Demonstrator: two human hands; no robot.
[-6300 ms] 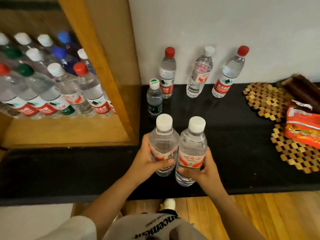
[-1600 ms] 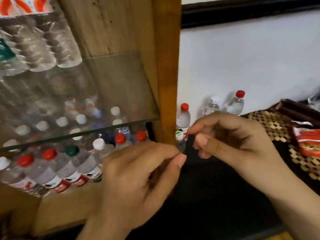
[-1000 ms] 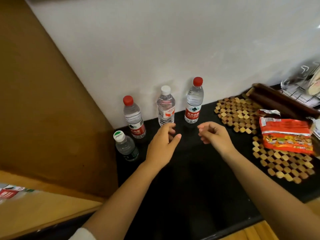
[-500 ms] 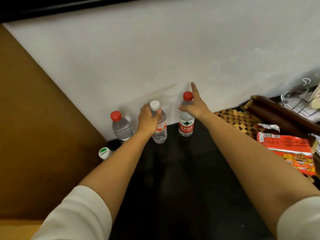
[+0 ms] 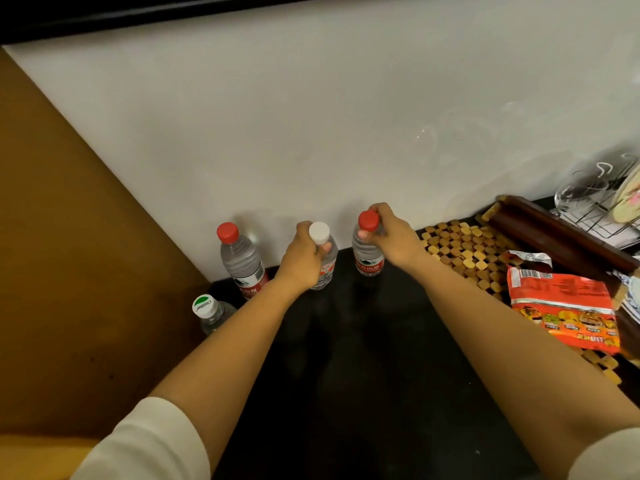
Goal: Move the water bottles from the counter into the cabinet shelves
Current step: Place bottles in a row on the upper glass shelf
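Four bottles stand on the black counter [image 5: 363, 393] by the wall [image 5: 311, 133]: a green-capped one [image 5: 211, 311] nearest the cabinet side [image 5: 69, 271], then a red-capped one [image 5: 242, 263] against the wall. Your left hand [image 5: 304, 259] is closed around the neck of the white-capped bottle [image 5: 325, 265], and right of it your right hand [image 5: 393, 239] grips the second red-capped bottle [image 5: 367, 258] just under its cap.

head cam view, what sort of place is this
Probably a home kitchen or dining corner: a black counter against a white wall, a wire rack with a glass, woven trivets and a food packet.
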